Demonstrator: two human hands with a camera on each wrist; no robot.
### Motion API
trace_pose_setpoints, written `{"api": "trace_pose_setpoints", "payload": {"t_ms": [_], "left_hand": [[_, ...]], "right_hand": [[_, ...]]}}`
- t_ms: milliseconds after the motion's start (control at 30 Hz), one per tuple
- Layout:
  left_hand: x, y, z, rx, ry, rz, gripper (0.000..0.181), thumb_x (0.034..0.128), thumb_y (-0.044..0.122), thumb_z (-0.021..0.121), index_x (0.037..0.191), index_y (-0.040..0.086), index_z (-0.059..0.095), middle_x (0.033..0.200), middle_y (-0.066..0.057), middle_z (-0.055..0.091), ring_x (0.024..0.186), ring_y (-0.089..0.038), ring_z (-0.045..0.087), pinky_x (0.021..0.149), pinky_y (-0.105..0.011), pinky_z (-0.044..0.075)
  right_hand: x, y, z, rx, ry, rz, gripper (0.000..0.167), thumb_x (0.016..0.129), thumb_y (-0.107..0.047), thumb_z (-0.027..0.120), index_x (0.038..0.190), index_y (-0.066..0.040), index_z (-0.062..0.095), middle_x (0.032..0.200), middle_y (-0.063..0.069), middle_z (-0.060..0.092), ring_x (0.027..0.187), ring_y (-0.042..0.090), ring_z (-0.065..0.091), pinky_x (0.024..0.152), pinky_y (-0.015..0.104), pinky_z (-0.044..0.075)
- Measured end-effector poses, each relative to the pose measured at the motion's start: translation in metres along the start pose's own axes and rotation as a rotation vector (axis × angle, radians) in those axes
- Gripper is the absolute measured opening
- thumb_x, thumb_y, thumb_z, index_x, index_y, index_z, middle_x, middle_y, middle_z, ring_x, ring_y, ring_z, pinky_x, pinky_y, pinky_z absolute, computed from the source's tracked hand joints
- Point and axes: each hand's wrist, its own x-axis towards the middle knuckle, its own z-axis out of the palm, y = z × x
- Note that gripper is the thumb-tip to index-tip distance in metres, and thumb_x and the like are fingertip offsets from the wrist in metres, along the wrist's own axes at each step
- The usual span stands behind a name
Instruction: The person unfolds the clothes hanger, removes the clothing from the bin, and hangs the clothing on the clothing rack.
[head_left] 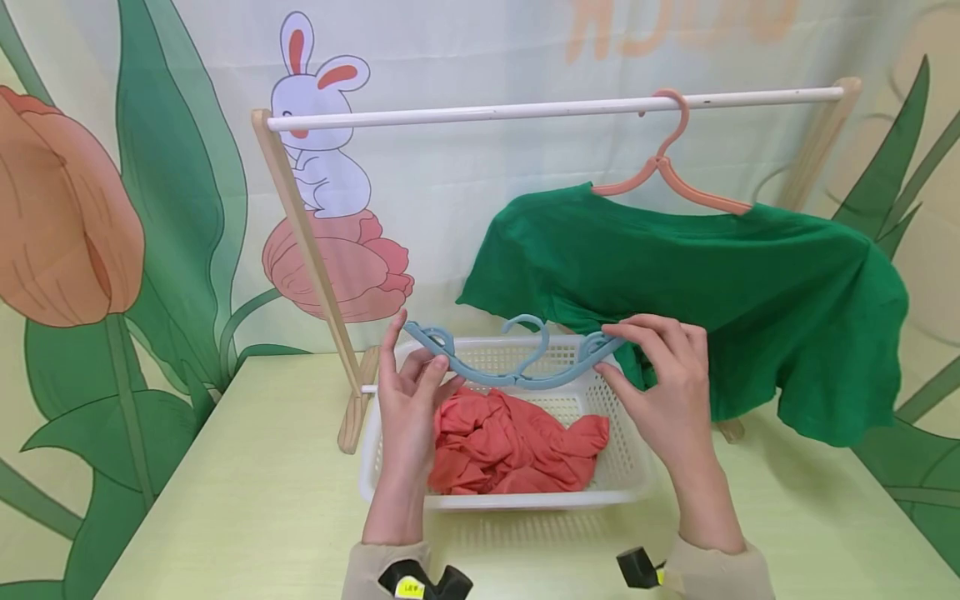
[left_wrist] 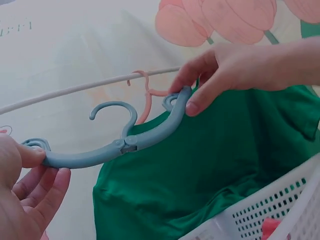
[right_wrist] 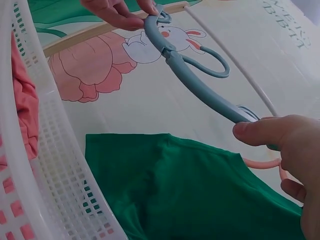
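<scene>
A blue hanger (head_left: 517, 380) is held by both hands above a white basket (head_left: 525, 502), its hook pointing up and its arms rising toward the ends. The left hand (head_left: 408, 408) pinches one end between thumb and fingers; the right hand (head_left: 671, 392) pinches the other. In the left wrist view the hanger (left_wrist: 85, 159) shows a joint at its middle, below the hook. Crumpled red cloth (head_left: 517, 446) lies in the basket under the hanger. Seen from the right wrist, the right thumb presses on the near end of the hanger (right_wrist: 205, 95).
Behind the basket stands a rack with a white rod (head_left: 465, 113) and wooden legs (head_left: 311, 250). From the rod a pink hanger (head_left: 701, 197) carries a green shirt (head_left: 675, 267), which hangs behind and right of the basket. A printed cloth with a rabbit and flowers forms the backdrop.
</scene>
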Motion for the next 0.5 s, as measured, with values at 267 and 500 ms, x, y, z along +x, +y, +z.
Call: {"api": "trace_pose_setpoints", "payload": {"t_ms": [267,500], "left_hand": [[-0.0003,0.0002,-0.0047,0.022,-0.006,0.053,0.062,0.0943,0.008,0.065,0.145,0.028,0.035,0.099,0.001,0.064,0.091,-0.010,0.068,0.083,-0.035,0.061],[0.0020,-0.0008,-0.0050,-0.066,0.094,0.091,0.054,0.0931,0.005,0.066,0.138,0.020,0.041,0.100,-0.002,0.064,0.084,-0.012,0.072,0.083,-0.036,0.061]], "right_hand": [[-0.0022,0.0025,-0.0012,-0.038,0.019,0.020,0.046,0.064,-0.005,0.092,0.106,-0.010,0.075,0.099,0.013,0.062,0.100,0.030,0.048,0.087,0.039,0.031],[-0.0016,0.0018,-0.0006,-0.042,0.038,0.010,0.052,0.062,-0.009,0.093,0.110,-0.015,0.076,0.085,0.012,0.053,0.091,0.028,0.045,0.083,0.035,0.028]]}}
